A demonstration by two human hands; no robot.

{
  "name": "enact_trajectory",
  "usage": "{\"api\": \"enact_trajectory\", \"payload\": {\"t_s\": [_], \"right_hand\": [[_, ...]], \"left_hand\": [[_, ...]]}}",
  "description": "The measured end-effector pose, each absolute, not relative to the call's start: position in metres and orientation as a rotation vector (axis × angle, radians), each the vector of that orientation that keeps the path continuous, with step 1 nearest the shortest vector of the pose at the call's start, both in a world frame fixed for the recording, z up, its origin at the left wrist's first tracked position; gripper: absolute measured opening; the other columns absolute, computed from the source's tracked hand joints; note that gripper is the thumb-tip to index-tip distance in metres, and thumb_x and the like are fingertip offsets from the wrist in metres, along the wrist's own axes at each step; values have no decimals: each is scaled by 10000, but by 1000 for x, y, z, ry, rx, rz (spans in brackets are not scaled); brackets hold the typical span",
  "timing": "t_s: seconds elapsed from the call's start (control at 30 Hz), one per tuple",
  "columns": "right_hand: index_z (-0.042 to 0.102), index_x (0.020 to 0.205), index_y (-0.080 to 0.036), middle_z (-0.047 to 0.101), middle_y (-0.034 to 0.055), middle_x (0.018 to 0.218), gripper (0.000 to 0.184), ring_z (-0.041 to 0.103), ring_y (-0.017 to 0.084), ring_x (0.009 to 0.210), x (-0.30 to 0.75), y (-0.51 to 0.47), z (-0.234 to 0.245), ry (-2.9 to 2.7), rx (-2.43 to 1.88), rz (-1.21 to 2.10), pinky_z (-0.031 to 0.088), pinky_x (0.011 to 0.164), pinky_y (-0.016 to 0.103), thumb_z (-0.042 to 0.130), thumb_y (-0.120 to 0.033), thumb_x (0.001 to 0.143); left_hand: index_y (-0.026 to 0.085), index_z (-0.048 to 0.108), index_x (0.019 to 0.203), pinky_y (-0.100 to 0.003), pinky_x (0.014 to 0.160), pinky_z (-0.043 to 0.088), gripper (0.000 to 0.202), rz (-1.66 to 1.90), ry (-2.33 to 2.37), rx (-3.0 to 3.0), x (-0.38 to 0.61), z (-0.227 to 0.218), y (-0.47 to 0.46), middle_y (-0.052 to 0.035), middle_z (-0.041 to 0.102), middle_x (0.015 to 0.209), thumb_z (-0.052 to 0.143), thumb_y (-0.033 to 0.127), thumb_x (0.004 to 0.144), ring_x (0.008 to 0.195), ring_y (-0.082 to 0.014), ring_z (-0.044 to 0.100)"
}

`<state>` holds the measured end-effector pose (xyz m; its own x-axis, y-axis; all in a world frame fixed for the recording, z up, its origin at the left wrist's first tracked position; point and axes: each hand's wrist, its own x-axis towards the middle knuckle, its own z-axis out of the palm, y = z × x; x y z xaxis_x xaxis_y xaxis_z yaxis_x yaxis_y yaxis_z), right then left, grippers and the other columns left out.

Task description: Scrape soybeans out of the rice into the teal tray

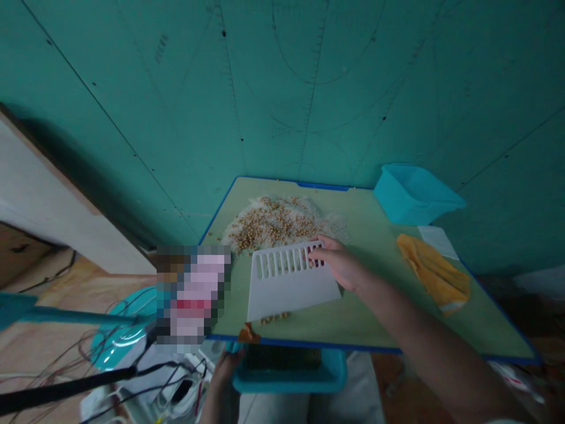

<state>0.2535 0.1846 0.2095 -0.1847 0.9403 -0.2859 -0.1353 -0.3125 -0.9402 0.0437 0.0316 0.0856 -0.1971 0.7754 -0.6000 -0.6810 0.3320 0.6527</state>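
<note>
My right hand (338,262) grips the top right corner of a white slotted scraper (289,282) that stands on a pale green board (379,306) with a blue rim. Beyond the scraper lies a heap of tan beans mixed with white grains (276,227). A few beans (273,318) lie at the scraper's near edge. My left hand (227,365) is below the board's front edge, fingers curled on the rim of a teal tray (291,371) held under the board.
A teal tub (412,194) stands at the board's far right. An orange cloth (435,271) and a white slip (436,240) lie on the right side. A teal fan (117,335), cables and a dark rod are at lower left. A teal wall rises behind.
</note>
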Motion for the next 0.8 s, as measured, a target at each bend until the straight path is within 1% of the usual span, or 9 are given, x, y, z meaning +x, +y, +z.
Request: {"api": "enact_trajectory", "payload": {"t_s": [0.03,0.1,0.2,0.3,0.4,0.5,0.63,0.73,0.8], "right_hand": [[557,707,-210,566,-69,552,220,461,103,512,253,184,209,-1042,-1215,1632,335,550,251,630,-180,502],[556,706,-207,571,-66,548,213,458,99,510,254,183,209,-1049,-1217,1624,328,549,247,625,-179,507],[550,709,-213,567,-58,539,197,456,107,509,259,177,208,-1040,-1261,1586,317,546,251,615,-187,525],[538,712,-222,561,-49,546,183,459,118,514,266,167,204,-1017,-1313,1554,319,544,259,606,-194,544],[526,727,-229,550,-51,547,193,462,123,508,273,155,201,-975,-1361,1528,331,536,263,611,-210,555],[513,741,-230,536,-61,530,200,455,122,493,278,142,197,-936,-1405,1503,326,515,256,609,-220,566],[499,763,-226,551,-62,546,196,466,120,508,285,126,196,-928,-1406,1479,330,518,249,587,-211,589],[489,755,-221,550,-64,556,185,473,116,529,289,118,197,-940,-1388,1442,341,535,243,600,-211,606],[486,759,-221,553,-64,560,186,476,116,534,291,114,199,-963,-1385,1418,344,537,239,607,-218,618]], "left_hand": [[260,727,966,-440,974,420,324,1286,1090,148,45,92,28,-6,776,938,735,346,653,1181,-323,529],[277,717,1002,-382,999,399,324,1284,1036,116,45,98,23,24,769,984,721,327,682,1206,-281,510],[293,708,1030,-354,1041,340,325,1301,1028,67,46,99,21,45,748,1064,693,304,706,1241,-255,474],[289,732,979,-374,1068,296,301,1287,1055,98,50,102,22,32,755,1047,709,324,682,1262,-276,448],[280,753,926,-440,1083,263,349,1253,1124,137,54,107,24,7,771,987,763,394,596,1282,-336,408],[294,748,953,-480,1082,248,393,1233,1155,121,55,107,22,6,776,964,768,413,578,1259,-360,432],[287,749,955,-466,1053,305,388,1214,1137,117,53,99,17,3,779,955,768,409,587,1180,-360,519],[236,759,945,-464,988,389,414,1207,1140,136,51,98,16,-40,775,969,776,414,572,1136,-388,546],[225,758,950,-457,941,433,411,1209,1136,134,51,100,16,-54,775,970,773,403,580,1114,-391,561]]}}
